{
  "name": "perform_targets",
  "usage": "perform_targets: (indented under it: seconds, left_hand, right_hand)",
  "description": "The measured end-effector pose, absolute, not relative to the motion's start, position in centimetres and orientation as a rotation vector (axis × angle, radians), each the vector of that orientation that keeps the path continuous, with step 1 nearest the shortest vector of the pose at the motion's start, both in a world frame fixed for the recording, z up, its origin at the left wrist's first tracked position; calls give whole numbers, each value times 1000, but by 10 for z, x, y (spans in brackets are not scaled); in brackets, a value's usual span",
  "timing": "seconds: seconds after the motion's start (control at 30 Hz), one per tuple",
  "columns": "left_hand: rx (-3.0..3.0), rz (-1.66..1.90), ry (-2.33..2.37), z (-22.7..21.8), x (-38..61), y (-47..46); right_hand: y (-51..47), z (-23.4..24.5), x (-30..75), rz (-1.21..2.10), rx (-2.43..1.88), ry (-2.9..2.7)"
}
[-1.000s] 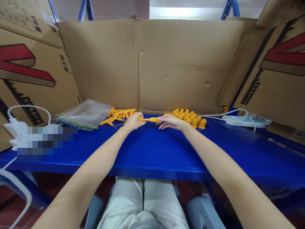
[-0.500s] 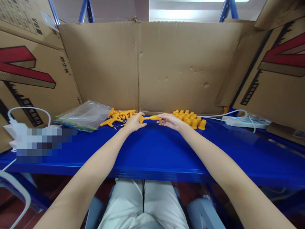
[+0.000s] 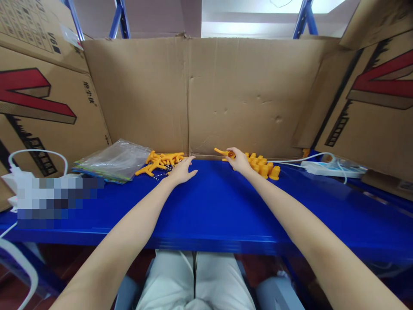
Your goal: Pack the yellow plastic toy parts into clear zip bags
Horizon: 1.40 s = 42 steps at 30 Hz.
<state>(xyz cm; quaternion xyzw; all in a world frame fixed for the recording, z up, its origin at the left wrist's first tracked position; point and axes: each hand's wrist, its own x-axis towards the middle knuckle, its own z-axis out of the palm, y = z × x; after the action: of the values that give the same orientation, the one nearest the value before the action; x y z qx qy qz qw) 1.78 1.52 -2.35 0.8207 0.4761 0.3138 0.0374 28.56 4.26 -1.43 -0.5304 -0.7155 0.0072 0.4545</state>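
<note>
My right hand (image 3: 239,161) is closed around a yellow plastic piece (image 3: 221,151); its slim end points left, and a round, hollow-looking part (image 3: 231,154) shows at my fingers. Just right of that hand stand several yellow flared caps (image 3: 263,168), grouped in rows. My left hand (image 3: 183,170) is open, thumb apart from the fingers, holding nothing that I can see. It rests at the right edge of a heap of yellow T-shaped handles (image 3: 156,163) with thin metal chains (image 3: 159,177). Whether its fingertips touch the heap is hidden.
Clear plastic bags (image 3: 118,155) lie left of the handles. A white power strip (image 3: 334,169) with cables sits at the right. A cardboard panel (image 3: 251,94) stands along the back of the blue table (image 3: 206,211), with printed boxes (image 3: 35,103) at the sides.
A yellow piece that was stretched between both hands is gone from there. My right hand has moved slightly right and now grips a yellow piece; my left hand stays by the handles.
</note>
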Motion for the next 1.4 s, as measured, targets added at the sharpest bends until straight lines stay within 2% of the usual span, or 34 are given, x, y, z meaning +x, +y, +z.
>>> perform_targets:
  seconds: [0.23, 0.4, 0.77, 1.03, 1.17, 1.4]
  left_hand:
    - [2531, 966, 1438, -25, 17, 18]
    - [2553, 911, 1457, -25, 18, 20]
    - [2536, 902, 1427, -27, 17, 23]
    - [2541, 896, 1415, -27, 18, 23]
    - [2552, 883, 1411, -26, 19, 22]
    - [2547, 873, 1403, -25, 18, 21]
  right_hand:
    - [36, -32, 281, -296, -1673, -2160]
    - [34, -34, 276, -398, -1829, -2244]
    - [34, -25, 275, -364, -1828, -2395]
    - [55, 25, 313, 134, -1735, -2234]
    - [53, 39, 333, 47, -1814, -2248]
    - [50, 27, 337, -16, -1848, -2305]
